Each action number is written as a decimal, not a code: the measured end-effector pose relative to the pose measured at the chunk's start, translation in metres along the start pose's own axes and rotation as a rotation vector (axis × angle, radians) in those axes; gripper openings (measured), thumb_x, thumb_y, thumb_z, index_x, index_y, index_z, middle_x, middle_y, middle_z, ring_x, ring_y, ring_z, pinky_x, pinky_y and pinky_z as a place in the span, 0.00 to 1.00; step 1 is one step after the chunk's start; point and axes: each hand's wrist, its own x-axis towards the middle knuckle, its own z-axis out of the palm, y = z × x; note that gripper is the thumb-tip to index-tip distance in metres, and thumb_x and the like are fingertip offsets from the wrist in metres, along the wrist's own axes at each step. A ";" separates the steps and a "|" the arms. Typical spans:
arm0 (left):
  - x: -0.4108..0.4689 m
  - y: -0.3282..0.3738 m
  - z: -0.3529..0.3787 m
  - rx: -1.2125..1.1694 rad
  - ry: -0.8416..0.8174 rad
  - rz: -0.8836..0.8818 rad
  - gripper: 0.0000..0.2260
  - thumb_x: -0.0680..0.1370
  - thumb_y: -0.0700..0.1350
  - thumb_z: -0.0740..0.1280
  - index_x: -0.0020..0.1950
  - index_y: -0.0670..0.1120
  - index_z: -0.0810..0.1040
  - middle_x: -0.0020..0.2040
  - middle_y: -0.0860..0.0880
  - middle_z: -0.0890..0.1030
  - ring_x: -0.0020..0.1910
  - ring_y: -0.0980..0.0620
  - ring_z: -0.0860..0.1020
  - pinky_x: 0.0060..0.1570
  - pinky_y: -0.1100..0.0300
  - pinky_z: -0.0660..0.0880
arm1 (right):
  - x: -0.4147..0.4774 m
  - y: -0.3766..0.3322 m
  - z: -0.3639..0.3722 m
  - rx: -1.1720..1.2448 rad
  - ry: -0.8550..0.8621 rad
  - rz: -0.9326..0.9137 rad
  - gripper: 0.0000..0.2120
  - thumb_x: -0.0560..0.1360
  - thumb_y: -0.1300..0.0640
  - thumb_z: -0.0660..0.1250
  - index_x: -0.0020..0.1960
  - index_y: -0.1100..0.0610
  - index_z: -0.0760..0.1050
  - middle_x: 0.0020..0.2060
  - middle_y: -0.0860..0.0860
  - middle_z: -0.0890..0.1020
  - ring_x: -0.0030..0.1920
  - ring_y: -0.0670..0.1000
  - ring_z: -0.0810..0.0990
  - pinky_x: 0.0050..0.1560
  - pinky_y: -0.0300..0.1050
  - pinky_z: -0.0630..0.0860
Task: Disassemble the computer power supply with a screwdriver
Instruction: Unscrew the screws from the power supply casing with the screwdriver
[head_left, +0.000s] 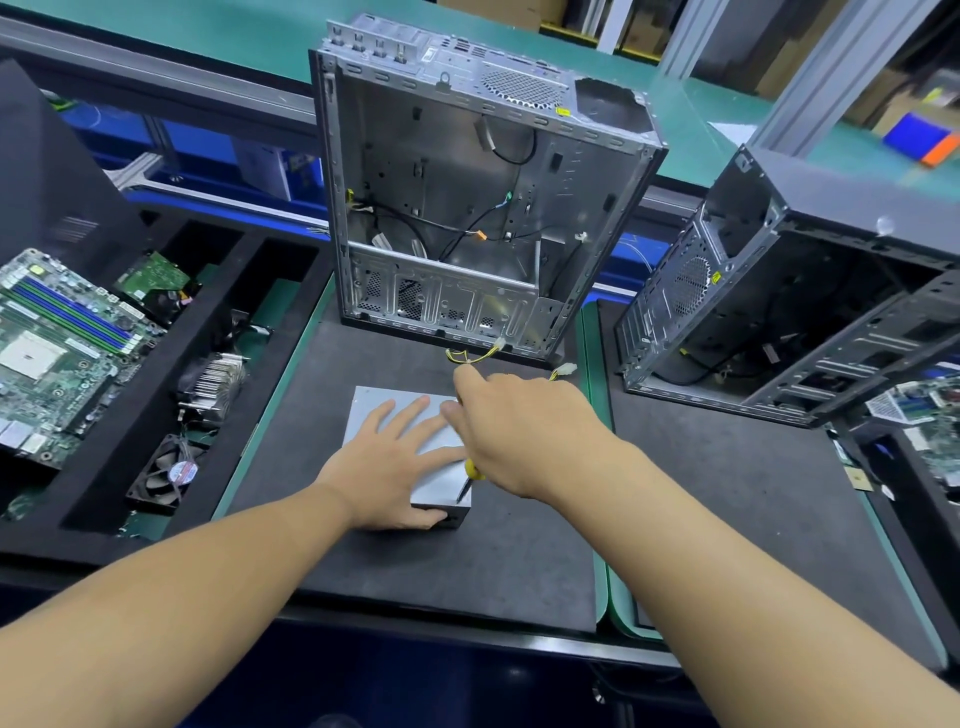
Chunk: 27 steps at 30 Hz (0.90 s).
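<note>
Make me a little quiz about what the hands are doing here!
1. True or false: the left hand lies flat on top of the power supply.
2. What holds the screwdriver? A. left hand B. right hand C. neither
3. Fill in: the fan lies to the ___ of the power supply.

Key: 1 true; 2 B; 3 left.
</note>
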 end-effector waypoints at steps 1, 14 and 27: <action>0.000 0.000 0.000 -0.004 0.000 0.003 0.35 0.70 0.74 0.57 0.73 0.62 0.54 0.78 0.45 0.63 0.77 0.37 0.58 0.71 0.34 0.57 | 0.001 0.001 0.001 -0.015 -0.003 -0.019 0.08 0.81 0.53 0.57 0.57 0.55 0.63 0.49 0.52 0.76 0.40 0.59 0.75 0.34 0.48 0.62; 0.000 -0.001 0.001 -0.001 -0.023 -0.006 0.36 0.69 0.74 0.58 0.74 0.62 0.57 0.78 0.46 0.62 0.78 0.37 0.57 0.71 0.34 0.57 | -0.001 0.006 0.003 0.066 -0.045 -0.024 0.08 0.80 0.56 0.57 0.58 0.54 0.63 0.50 0.52 0.72 0.42 0.59 0.74 0.36 0.49 0.65; -0.001 -0.001 0.000 0.020 -0.020 -0.002 0.36 0.70 0.74 0.57 0.74 0.61 0.55 0.78 0.45 0.61 0.77 0.36 0.56 0.72 0.34 0.56 | 0.001 0.006 0.000 0.131 -0.080 -0.037 0.11 0.78 0.56 0.59 0.59 0.54 0.63 0.53 0.51 0.69 0.46 0.58 0.73 0.40 0.50 0.70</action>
